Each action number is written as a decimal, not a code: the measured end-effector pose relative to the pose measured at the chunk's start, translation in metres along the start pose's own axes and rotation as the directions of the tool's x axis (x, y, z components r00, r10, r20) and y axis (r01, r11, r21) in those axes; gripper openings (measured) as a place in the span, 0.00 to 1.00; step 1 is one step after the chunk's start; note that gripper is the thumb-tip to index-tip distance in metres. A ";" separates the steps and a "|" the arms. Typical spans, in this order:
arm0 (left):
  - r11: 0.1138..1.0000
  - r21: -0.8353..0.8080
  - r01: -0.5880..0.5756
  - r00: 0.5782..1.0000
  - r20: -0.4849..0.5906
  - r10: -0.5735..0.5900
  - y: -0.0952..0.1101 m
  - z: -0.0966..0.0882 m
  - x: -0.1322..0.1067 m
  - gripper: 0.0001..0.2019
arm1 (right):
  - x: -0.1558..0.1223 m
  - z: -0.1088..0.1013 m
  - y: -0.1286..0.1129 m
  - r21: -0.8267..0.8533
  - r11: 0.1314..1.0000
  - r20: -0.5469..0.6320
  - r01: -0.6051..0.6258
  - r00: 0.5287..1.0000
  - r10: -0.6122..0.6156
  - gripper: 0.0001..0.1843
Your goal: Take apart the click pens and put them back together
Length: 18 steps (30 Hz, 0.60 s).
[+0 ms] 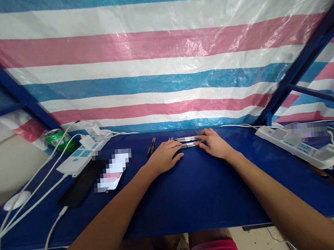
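Pinching or just touching, can't tell: left hand (164,156) at the left ends of two pens (189,144), right hand (214,144) at their right ends!

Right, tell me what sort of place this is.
Probably a small personal desk nook, perhaps in shared lodgings, though I can't be sure. A striped plastic sheet hangs behind the blue desk, blue bars frame both sides, and white power strips lie left and right.
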State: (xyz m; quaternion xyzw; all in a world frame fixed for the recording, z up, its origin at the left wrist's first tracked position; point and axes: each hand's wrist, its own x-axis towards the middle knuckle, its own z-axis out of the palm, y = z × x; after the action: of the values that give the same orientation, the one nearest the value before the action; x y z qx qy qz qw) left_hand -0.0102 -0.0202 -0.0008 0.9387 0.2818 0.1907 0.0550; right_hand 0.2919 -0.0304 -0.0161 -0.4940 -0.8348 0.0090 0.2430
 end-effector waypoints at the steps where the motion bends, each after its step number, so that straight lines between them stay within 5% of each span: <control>1: 1.000 -0.009 -0.004 1.000 -0.005 0.004 0.000 0.000 0.000 0.20 | 0.000 0.000 0.000 0.001 1.000 -0.001 0.006 1.000 -0.006 0.19; 9: 1.000 -0.026 -0.015 1.000 -0.010 0.014 0.000 -0.001 0.001 0.20 | 0.002 -0.002 -0.004 0.097 0.993 -0.013 0.068 0.998 -0.067 0.14; 18: 0.999 -0.035 -0.019 1.000 -0.019 0.018 -0.003 0.001 0.001 0.19 | 0.003 0.002 -0.002 0.135 0.991 -0.050 0.003 0.999 0.004 0.12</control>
State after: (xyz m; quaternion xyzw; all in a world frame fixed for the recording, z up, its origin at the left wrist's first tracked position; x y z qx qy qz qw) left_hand -0.0106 -0.0176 -0.0017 0.9383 0.2704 0.2050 0.0669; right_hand 0.2885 -0.0284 -0.0161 -0.4765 -0.8258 0.0531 0.2970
